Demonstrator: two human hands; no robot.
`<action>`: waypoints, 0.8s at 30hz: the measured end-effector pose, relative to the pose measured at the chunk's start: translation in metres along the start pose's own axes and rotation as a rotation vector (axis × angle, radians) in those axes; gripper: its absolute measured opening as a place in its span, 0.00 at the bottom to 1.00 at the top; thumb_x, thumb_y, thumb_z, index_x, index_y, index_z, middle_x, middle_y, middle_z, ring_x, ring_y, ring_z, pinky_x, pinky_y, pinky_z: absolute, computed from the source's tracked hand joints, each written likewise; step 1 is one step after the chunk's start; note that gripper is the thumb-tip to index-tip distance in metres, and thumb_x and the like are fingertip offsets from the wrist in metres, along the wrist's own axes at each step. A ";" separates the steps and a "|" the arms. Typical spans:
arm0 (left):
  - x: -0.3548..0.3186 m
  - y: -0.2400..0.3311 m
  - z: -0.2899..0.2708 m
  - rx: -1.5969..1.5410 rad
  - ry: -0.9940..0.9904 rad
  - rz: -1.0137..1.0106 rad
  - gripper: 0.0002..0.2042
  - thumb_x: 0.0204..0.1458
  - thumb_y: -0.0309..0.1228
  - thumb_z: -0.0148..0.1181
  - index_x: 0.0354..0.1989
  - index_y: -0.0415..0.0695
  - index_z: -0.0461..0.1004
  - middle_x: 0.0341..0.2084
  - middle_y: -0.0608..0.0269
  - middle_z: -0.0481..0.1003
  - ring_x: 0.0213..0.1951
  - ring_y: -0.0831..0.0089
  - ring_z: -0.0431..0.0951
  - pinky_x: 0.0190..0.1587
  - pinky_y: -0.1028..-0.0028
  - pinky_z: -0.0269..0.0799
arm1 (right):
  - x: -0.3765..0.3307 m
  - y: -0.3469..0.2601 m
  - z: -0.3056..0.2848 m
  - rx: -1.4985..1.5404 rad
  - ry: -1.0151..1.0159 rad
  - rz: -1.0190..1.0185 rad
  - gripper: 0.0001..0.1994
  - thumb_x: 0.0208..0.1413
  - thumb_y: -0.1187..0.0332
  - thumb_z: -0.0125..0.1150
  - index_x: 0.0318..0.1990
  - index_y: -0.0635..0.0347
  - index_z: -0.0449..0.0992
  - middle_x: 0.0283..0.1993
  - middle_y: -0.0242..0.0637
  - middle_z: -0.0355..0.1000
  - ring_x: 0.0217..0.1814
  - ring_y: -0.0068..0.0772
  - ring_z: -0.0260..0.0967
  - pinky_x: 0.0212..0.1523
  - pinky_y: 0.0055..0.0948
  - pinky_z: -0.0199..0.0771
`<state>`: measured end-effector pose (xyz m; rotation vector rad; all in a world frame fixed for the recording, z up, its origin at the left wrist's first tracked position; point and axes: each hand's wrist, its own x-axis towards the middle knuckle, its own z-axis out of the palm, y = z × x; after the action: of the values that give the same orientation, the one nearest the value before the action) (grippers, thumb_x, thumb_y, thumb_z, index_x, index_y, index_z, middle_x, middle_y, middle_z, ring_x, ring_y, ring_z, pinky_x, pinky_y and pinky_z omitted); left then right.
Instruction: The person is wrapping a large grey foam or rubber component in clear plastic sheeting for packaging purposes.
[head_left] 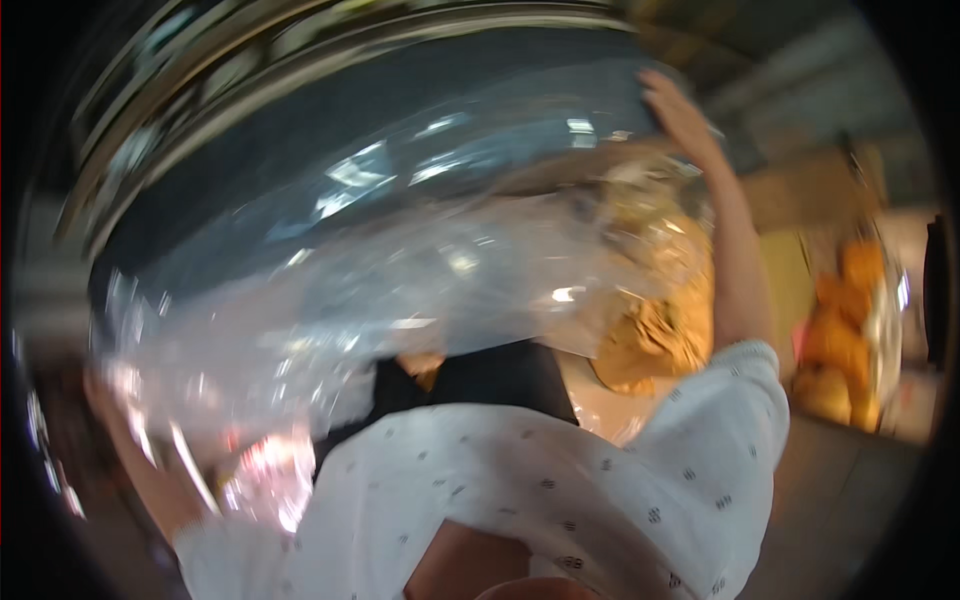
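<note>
Spanning clear plastic sheeting (pixel 430 265) | spread, not yet flat | right hand (pixel 682 118) upper right, left hand (pixel 103 400) lower left | cannot tell either grip: blurred

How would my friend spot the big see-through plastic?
Find the white shirt with small dark marks. Above it in the picture spreads a wide, shiny, clear plastic sheet. Unlike the crumpled orange material near its right end, it is see-through.

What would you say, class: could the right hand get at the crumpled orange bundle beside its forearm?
Probably yes, moving back: the right hand is at the dark piece's far right end, while the orange bundle lies closer in. Clear plastic seems to overlap its far part, leaving the near side free.
</note>
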<state>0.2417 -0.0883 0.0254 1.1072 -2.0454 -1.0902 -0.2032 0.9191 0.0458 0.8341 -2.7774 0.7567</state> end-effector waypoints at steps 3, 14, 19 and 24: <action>0.027 0.025 0.056 0.221 -0.063 0.210 0.15 0.52 0.35 0.49 0.45 0.41 0.71 0.39 0.59 0.73 0.40 0.70 0.72 0.43 0.71 0.67 | 0.000 0.008 0.007 -0.314 0.108 0.061 0.21 0.58 0.61 0.40 0.57 0.60 0.60 0.62 0.41 0.53 0.65 0.39 0.48 0.64 0.32 0.44; -0.064 0.136 0.076 -0.638 0.153 0.123 0.03 0.46 0.27 0.55 0.26 0.43 0.68 0.19 0.67 0.69 0.19 0.79 0.67 0.21 0.79 0.63 | 0.020 0.051 0.003 -0.268 0.016 0.189 0.25 0.61 0.58 0.37 0.61 0.63 0.52 0.65 0.47 0.47 0.67 0.46 0.41 0.64 0.35 0.41; -0.080 0.145 0.046 -0.616 0.144 0.137 0.03 0.44 0.24 0.53 0.27 0.44 0.67 0.22 0.68 0.69 0.22 0.80 0.66 0.24 0.81 0.62 | 0.027 0.044 0.015 -0.468 0.233 -0.015 0.21 0.61 0.64 0.36 0.61 0.61 0.53 0.64 0.47 0.49 0.66 0.47 0.45 0.62 0.36 0.47; -0.090 0.136 0.018 -0.713 0.055 0.141 0.03 0.46 0.24 0.51 0.30 0.44 0.69 0.26 0.70 0.68 0.27 0.81 0.66 0.28 0.83 0.61 | 0.026 0.048 0.029 -0.270 0.135 0.087 0.20 0.61 0.67 0.35 0.60 0.61 0.55 0.63 0.47 0.52 0.65 0.45 0.48 0.61 0.34 0.48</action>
<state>0.2185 0.0403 0.1239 0.6073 -1.4607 -1.5186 -0.2506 0.9266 0.0075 0.5933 -2.7251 0.4182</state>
